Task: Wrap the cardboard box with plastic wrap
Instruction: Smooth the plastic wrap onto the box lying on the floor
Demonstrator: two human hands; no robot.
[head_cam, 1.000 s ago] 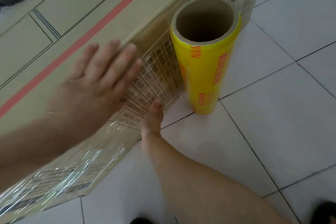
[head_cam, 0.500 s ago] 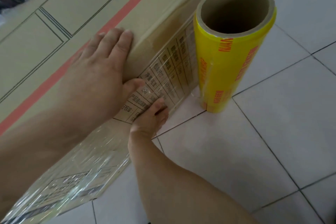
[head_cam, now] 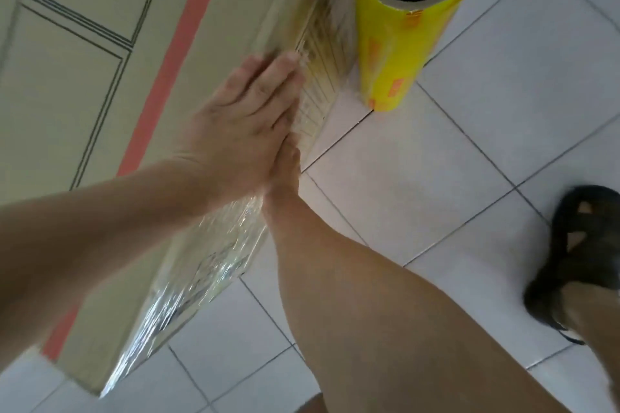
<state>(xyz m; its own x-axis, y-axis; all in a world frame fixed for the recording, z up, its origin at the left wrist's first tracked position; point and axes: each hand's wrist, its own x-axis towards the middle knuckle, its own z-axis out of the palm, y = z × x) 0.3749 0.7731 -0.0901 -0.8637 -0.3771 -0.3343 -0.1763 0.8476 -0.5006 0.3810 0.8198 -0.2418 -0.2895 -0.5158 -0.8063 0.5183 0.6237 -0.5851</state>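
A big cardboard box (head_cam: 100, 43) with a red stripe lies flat on the tiled floor. Clear plastic wrap (head_cam: 208, 271) clings, wrinkled and shiny, to its near side face and runs on to a yellow roll (head_cam: 402, 43) standing upright on the floor against the box. My left hand (head_cam: 245, 124) lies flat over the box's top edge, fingers pointing at the roll, pressing on the film. My right hand (head_cam: 285, 164) lies flat against the side face just under it, with its fingers mostly hidden by the left hand.
White floor tiles (head_cam: 469, 178) spread to the right of the box. A foot in a dark sandal (head_cam: 583, 251) stands at the right edge, about one tile from the box.
My left hand has slid along the top edge toward the roll and flattened. My right hand has pressed up under it. The view has tipped downward, bringing the sandalled foot in.
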